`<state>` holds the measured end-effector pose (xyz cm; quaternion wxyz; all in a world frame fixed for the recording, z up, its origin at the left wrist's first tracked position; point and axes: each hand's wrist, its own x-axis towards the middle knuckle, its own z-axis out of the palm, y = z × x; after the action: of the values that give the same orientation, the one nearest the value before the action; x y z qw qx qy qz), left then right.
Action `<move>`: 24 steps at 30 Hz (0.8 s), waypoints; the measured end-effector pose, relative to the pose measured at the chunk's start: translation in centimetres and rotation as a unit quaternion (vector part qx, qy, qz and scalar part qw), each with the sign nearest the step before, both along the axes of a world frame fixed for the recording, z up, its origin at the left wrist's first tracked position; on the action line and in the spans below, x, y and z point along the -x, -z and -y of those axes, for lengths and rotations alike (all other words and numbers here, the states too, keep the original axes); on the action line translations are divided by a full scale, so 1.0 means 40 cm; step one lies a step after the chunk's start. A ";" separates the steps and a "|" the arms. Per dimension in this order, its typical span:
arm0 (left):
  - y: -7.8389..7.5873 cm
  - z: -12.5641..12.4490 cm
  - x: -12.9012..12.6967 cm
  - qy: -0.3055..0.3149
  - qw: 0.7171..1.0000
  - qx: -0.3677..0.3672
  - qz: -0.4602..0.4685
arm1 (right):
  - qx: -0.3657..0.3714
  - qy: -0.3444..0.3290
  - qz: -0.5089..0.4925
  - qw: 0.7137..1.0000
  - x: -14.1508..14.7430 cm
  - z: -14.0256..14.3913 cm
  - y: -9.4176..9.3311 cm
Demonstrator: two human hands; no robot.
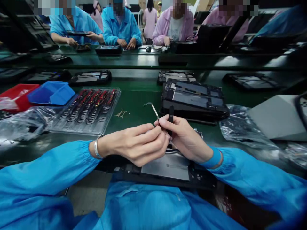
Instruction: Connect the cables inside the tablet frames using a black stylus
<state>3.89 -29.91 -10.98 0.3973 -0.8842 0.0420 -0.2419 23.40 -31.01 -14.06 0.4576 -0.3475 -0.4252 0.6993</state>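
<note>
My left hand [141,142], with a light band at its wrist, has its fingers pinched together against those of my right hand [189,137]. Between the fingertips a thin flex cable [154,110] sticks up, pale along its middle, with a dark curved end. What sits at its lower end is hidden by fingers. My right hand also grips black tweezers [171,111], held upright. Under both hands lies an open black tablet-like device [201,179] with a silver battery [165,171] at the table's front edge.
A clear tray [103,126] of small red-and-black parts stands left, near blue [51,92] and red [16,95] bins. Thin strips [122,113] lie on the green table. Stacked devices [192,99], plastic bags [244,127] and a grey box [280,118] are right. Co-workers sit opposite.
</note>
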 end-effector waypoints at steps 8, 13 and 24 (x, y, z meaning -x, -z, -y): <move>0.014 -0.023 -0.010 0.040 0.992 0.109 0.041 | -0.102 0.062 0.105 0.987 -0.011 -0.010 0.001; 0.008 -0.023 -0.002 -0.137 0.962 0.188 0.140 | -0.275 0.096 0.233 0.928 -0.015 -0.007 0.000; 0.003 0.012 -0.003 -0.215 0.954 0.177 0.109 | -0.458 0.131 0.360 0.802 -0.014 0.011 -0.001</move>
<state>3.99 -30.41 -11.11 0.2793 -0.8967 -0.2362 -0.2493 23.94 -31.46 -14.02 0.4648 -0.3763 -0.7807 0.1811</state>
